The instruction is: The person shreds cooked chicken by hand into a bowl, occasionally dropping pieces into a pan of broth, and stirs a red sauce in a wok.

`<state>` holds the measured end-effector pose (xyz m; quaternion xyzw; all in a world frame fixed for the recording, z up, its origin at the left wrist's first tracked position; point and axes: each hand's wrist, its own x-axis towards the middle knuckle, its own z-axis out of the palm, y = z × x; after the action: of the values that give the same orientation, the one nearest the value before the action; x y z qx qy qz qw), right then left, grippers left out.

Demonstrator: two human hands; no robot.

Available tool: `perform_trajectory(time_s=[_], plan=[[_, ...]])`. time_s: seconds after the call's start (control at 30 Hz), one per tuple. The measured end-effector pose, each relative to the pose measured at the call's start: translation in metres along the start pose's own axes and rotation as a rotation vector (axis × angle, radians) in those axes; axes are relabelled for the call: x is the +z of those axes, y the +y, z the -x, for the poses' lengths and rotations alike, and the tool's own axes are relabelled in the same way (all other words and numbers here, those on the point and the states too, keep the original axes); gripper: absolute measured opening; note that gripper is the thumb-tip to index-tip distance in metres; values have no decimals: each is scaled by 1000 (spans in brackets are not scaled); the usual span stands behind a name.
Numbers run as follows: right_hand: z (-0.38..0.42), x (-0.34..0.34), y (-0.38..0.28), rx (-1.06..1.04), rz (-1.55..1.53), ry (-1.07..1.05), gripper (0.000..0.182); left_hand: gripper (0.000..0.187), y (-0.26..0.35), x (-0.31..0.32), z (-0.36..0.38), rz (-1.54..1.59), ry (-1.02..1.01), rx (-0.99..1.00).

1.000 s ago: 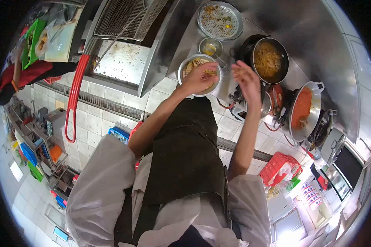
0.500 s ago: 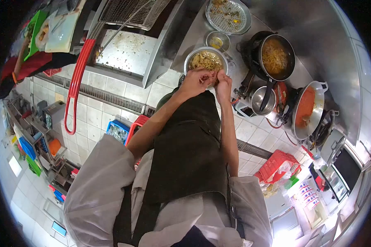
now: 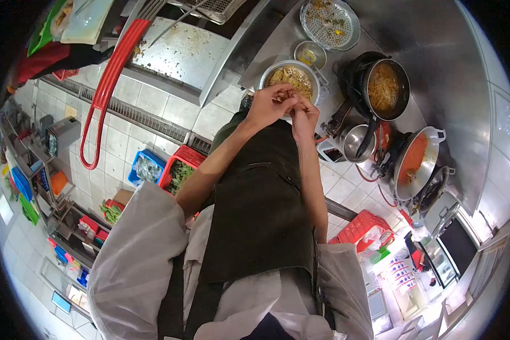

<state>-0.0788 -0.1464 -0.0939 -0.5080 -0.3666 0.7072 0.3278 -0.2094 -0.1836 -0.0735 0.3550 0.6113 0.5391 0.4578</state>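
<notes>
Both hands meet above the near edge of a metal bowl (image 3: 298, 72) holding yellowish-brown food. My left hand (image 3: 269, 106) has its fingers curled around small brownish pieces too small to name. Its fingertips touch my right hand (image 3: 305, 116), whose fingers are pinched together; what lies between them is hidden. Just behind the bowl is a small strainer (image 3: 317, 51) with yellow bits in it. A perforated metal tray (image 3: 328, 28) with food scraps is farther back. To the right, a black pan (image 3: 384, 88) holds noodle-like strands in sauce.
An empty steel pot (image 3: 358, 141) and a large pan of red sauce (image 3: 416, 158) are at the right. A red-handled fryer basket (image 3: 105, 85) hangs at the left. Red and blue crates stand on the tiled floor. A person in red (image 3: 37, 65) is at the upper left.
The view has shifted, showing more of the crates at the left. My hands remain together at the bowl, with the left now turned more over the right fingers.
</notes>
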Motion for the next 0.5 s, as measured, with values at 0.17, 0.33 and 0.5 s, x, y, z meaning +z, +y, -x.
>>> perform_trajectory(time_s=[0.17,0.33,0.5], plan=[[-8,-3,4,-93,295,24,20,31,-9,-5,1,-2,-65,-40],[-10,3,10,7,200,19,29,26,-4,-12,5,-28,-56,-55],[-14,12,5,49,103,-15,29,22,-13,-26,6,6,61,-106]])
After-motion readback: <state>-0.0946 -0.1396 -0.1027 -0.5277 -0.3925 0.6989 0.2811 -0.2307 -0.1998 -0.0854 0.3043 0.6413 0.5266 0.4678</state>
